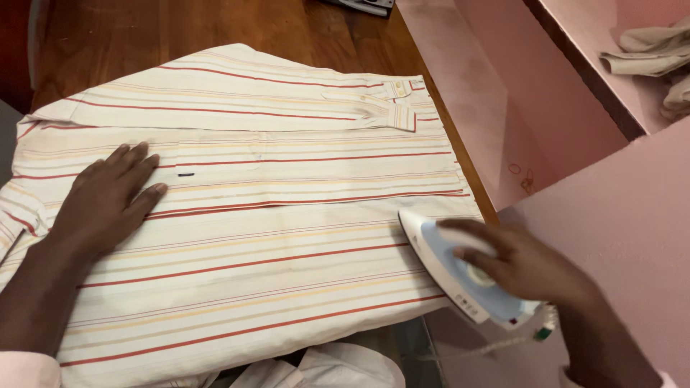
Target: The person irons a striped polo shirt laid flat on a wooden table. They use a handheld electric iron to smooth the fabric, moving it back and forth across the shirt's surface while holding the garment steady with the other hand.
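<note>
My left hand (pixel 108 201) lies flat and open on the striped shirt (pixel 273 237), which is spread on the wooden table (pixel 215 29). My right hand (pixel 525 262) is closed around the white and blue iron (pixel 460 276) at the shirt's right edge. I should press the cloth smooth and keep my fingers away from the hot part.

One cream cotton shirt with red and yellow stripes (pixel 273 237), one white-and-blue plastic iron (pixel 460 276), one brown wooden desk (pixel 215 29), two hands.
</note>
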